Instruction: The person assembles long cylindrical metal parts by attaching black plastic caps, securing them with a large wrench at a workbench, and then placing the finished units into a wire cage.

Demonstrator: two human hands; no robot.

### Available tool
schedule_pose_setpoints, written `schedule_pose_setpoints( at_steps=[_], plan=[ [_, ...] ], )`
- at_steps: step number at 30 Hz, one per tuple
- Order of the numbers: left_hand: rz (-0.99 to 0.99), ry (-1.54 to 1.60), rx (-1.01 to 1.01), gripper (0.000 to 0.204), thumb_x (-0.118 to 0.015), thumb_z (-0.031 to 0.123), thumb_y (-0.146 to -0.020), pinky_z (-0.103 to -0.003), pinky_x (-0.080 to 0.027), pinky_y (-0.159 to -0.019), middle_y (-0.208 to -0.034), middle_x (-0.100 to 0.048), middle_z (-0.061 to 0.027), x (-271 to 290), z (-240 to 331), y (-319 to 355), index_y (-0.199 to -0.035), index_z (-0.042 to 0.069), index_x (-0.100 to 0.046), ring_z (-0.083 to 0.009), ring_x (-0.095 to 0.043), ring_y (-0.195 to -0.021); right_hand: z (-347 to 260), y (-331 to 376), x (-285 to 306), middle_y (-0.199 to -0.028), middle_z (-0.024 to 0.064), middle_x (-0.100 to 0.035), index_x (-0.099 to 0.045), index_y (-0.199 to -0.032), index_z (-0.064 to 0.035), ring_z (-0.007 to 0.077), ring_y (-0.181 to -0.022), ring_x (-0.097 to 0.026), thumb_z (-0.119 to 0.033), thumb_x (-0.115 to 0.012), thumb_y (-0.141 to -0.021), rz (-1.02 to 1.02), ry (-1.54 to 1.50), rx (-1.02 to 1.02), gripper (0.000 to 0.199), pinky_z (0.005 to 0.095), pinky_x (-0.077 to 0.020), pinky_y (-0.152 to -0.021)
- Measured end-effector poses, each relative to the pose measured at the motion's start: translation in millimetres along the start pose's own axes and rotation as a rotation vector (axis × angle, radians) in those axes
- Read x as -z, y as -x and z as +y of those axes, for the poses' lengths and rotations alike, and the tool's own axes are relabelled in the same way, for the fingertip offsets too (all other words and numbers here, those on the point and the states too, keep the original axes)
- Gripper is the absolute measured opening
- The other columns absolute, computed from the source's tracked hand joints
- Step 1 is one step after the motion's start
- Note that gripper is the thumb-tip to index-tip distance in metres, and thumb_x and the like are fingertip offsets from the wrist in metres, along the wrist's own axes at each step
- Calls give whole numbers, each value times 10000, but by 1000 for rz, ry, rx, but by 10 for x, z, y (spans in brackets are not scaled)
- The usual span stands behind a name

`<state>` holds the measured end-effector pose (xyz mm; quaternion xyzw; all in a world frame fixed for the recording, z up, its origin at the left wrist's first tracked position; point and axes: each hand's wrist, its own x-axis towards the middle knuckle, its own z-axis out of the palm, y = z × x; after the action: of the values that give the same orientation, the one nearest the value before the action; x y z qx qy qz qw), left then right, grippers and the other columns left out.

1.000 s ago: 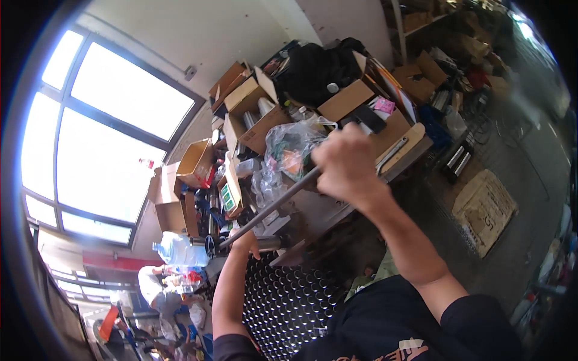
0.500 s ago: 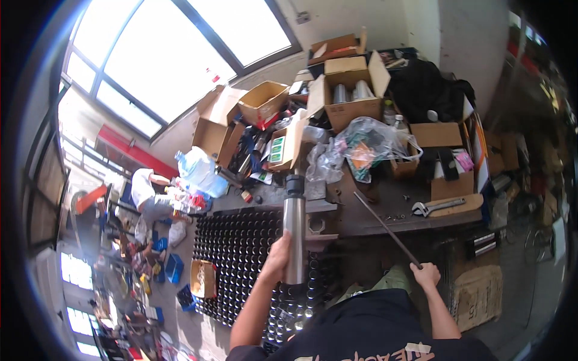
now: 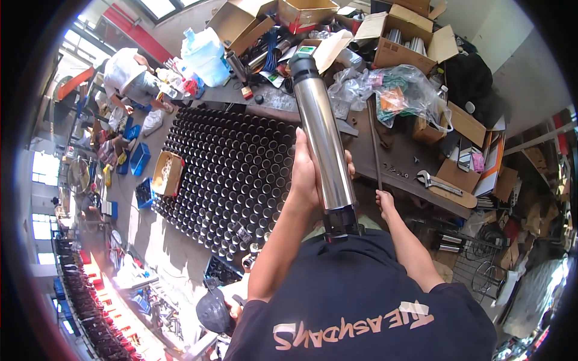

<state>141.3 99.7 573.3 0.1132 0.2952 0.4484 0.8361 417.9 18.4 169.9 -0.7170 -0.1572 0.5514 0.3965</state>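
A shiny metal cylinder [image 3: 325, 141] with a black cap at its far end and a black fitting at its near end leans across the middle, in front of my chest. My left hand [image 3: 307, 171] is wrapped round its lower half, thumb along the left side and fingertips showing on the right. To the right, my right hand [image 3: 385, 203] grips the near end of a long dark rod [image 3: 376, 144]. The rod points away over the workbench, its far end beside a clear plastic bag [image 3: 409, 99].
Rows of upright dark tubes [image 3: 229, 174] fill the area on the left, with a cardboard box [image 3: 167, 174] at their edge. On the workbench [image 3: 400, 174] lie an adjustable wrench [image 3: 439, 183] and small metal parts. A person in a dark cap [image 3: 215, 310] is close by at lower left; another [image 3: 123, 72] bends at far left.
My view has shifted, showing more of the floor and my shirt. The cylinder has come nearer and tilted, revealing its black lower fitting. The rod has swung more upright. Both hands keep their hold.
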Motion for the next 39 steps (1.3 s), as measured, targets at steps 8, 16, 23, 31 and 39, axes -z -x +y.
schedule_pose_setpoints(
  at_steps=[8,16,23,31,39],
  plan=[
    [-539,290,-95,846,-293,802,-927,-446,-537,-603,-795,-626,-198,82,-39,-124,-1181,36,-545,-339,-631,-642,454,117,622,-733,-1,-575,-650,-843,-70,127,-643,-492,-432,-688,-918,30,87,-11,371,321,-389,-582],
    [-41,-5,-129,842,-176,772,-987,-425,-564,-652,-835,-646,-178,-31,159,185,-1141,36,-556,-318,-664,-707,878,491,1339,-728,32,-586,-657,-933,-62,141,-554,-474,-385,-710,-899,233,332,-293,329,325,-353,-492],
    [-97,-19,-131,838,-164,733,-1009,-426,-577,-681,-846,-662,-172,13,260,101,-1092,14,-587,-311,-677,-718,909,463,1360,-756,52,-634,-645,-892,-69,148,-572,-511,-386,-678,-918,154,404,-208,320,308,-369,-471],
    [-354,190,-42,771,-279,734,-972,-457,-552,-606,-818,-643,-207,151,320,20,-1163,38,-550,-344,-650,-677,718,682,934,-822,11,-645,-677,-1055,-71,93,-652,-532,-382,-673,-958,131,295,-136,326,248,-375,-513],
    [-325,65,-26,792,-243,739,-978,-429,-558,-591,-800,-654,-204,286,366,36,-1142,33,-562,-330,-663,-661,1346,1404,1224,-647,52,-644,-686,-744,-53,164,-538,-567,-372,-666,-932,205,415,19,371,333,-441,-504]
  ],
)
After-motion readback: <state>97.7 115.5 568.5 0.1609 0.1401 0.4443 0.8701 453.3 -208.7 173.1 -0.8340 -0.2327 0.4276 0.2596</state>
